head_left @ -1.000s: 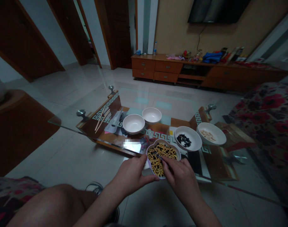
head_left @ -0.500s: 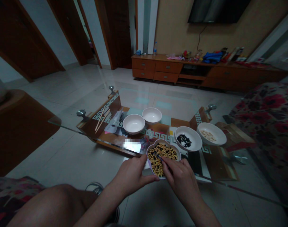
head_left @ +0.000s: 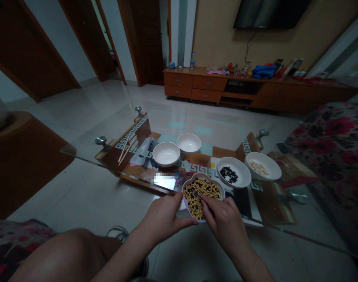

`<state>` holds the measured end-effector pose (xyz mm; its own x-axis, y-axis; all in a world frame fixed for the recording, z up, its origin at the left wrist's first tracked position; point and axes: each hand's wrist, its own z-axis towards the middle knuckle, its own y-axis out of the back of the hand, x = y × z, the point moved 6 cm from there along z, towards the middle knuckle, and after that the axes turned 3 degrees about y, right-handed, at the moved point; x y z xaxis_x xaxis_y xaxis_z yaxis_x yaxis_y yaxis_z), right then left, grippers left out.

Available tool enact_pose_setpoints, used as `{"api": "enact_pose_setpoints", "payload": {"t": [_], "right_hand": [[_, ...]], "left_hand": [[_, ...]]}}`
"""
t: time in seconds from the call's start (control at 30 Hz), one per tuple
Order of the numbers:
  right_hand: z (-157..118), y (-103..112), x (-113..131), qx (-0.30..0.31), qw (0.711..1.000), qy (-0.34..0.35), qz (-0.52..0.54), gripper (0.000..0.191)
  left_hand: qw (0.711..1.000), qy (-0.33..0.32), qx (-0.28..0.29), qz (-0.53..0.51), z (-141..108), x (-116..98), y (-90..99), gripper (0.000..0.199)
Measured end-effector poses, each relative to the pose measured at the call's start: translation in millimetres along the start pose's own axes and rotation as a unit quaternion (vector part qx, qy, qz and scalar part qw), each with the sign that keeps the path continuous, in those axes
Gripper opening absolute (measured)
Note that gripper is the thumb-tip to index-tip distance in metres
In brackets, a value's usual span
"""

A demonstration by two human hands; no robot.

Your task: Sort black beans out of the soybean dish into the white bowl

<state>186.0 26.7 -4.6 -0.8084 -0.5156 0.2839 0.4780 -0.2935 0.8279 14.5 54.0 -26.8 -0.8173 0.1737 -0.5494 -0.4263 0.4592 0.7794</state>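
Shown: both hands close together at a lobed bowl (head_left: pixel 200 175) of yellow and black beans (head_left: pixel 202 196), at the near edge of a glass table (head_left: pixel 67 150). The left hand (head_left: pixel 162 215) grips the rim; the right hand (head_left: pixel 222 219) pinches a thin dark stick (head_left: pixel 196 194) among the beans. Beyond, one white bowl (head_left: pixel 240 164) holds black beans (head_left: pixel 228 175), another white bowl (head_left: pixel 273 168) pale pieces (head_left: pixel 258 169).
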Motion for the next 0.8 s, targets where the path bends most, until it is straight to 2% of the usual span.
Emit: {"api": "enact_pose_setpoints", "payload": {"t": [0.4, 0.6, 0.8], "right_hand": [[0.7, 7.4, -0.3, -0.006, 1.0, -0.005, 0.002, 0.028], [5.0, 23.2, -5.2, -0.042, 0.998, -0.013, -0.034, 0.03], [6.0, 44.6, -22.3, -0.09, 0.988, -0.024, -0.12, 0.031]], "left_hand": [[1.0, -0.004, -0.003, -0.004, -0.4, 0.8, -0.3, 0.068], [1.0, -0.001, 0.0, -0.004, -0.8, 0.5, -0.1, 0.068], [1.0, 0.003, 0.004, 0.01, -0.3, -0.2, 0.3, 0.067]]}}
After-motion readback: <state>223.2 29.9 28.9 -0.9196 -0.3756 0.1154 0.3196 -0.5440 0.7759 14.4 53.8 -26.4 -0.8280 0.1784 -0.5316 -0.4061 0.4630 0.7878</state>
